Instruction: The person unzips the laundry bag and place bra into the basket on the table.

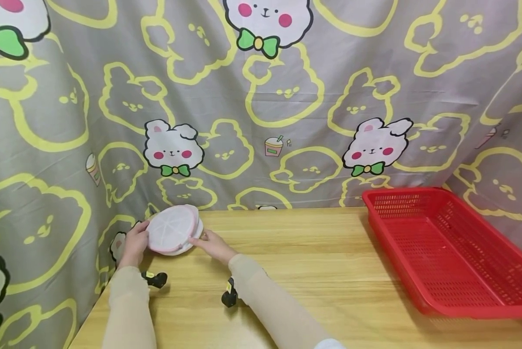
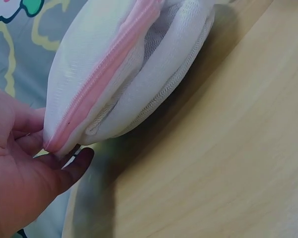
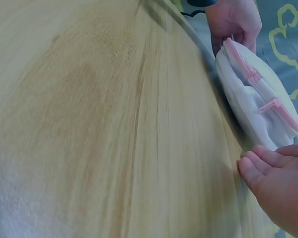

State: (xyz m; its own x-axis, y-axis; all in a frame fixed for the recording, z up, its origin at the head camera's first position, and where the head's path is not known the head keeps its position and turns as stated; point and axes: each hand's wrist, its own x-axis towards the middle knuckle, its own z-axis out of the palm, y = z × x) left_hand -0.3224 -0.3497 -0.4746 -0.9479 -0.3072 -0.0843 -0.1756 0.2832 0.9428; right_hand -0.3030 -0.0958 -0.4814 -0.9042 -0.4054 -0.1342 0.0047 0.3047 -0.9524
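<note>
A round white mesh laundry bag with a pink zipped rim is held tilted over the far left part of the table. My left hand grips its left edge, fingers and thumb at the rim in the left wrist view, where the bag shows loose folds of mesh below the pink zip. On the opposite edge, my right hand holds the bag with the thumb at the rim and the fingers lower down. Beside the pink zip ends, the right wrist view shows the fingers at the bag's lower edge.
A large red plastic basket with slotted walls stands on the right of the wooden table. Grey curtain printed with rabbits hangs behind the table and along both sides. Black wrist devices hang below my wrists.
</note>
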